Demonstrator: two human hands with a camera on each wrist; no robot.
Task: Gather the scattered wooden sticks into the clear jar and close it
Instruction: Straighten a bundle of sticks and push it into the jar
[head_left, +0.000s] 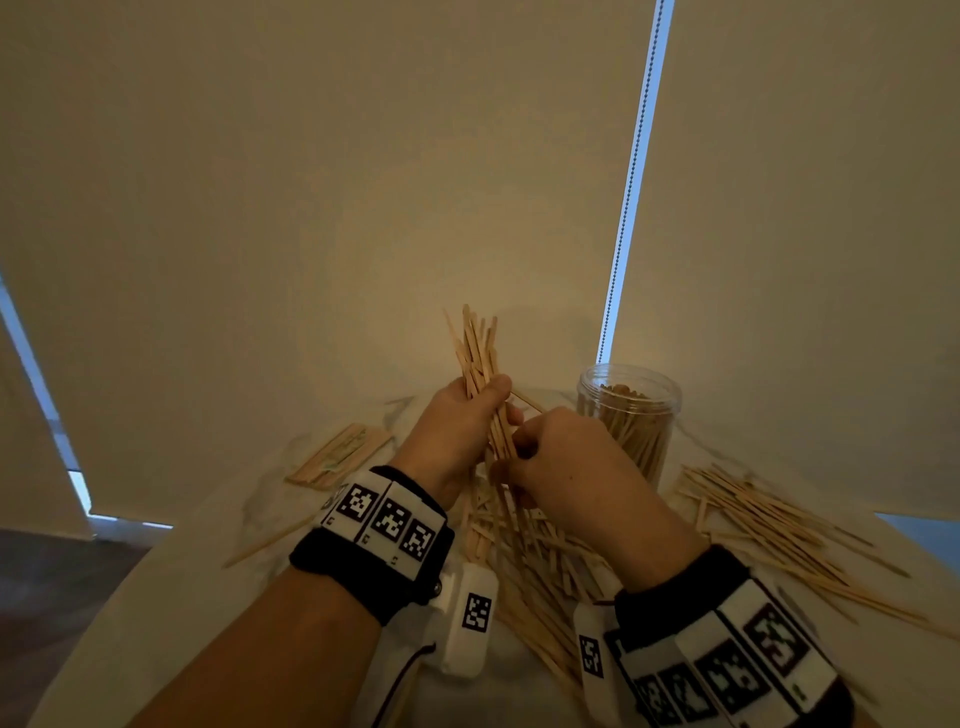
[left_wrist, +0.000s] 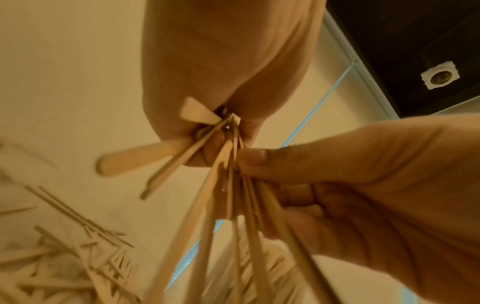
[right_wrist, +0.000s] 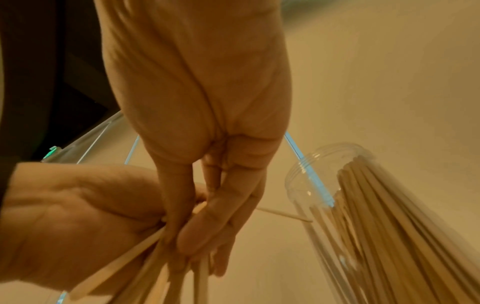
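- clear jar (head_left: 628, 415) — one
- hands — two, left hand (head_left: 457, 431), right hand (head_left: 576, 462)
- wooden sticks (head_left: 753, 514) — too many to count
- wrist bands (head_left: 384, 540) — two

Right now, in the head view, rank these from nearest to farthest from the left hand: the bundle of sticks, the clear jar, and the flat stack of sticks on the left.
1. Bundle of sticks: gripped in the left hand itself.
2. Flat stack of sticks: on the table, just left of that hand.
3. Clear jar: standing upright to the right, beyond the right hand.
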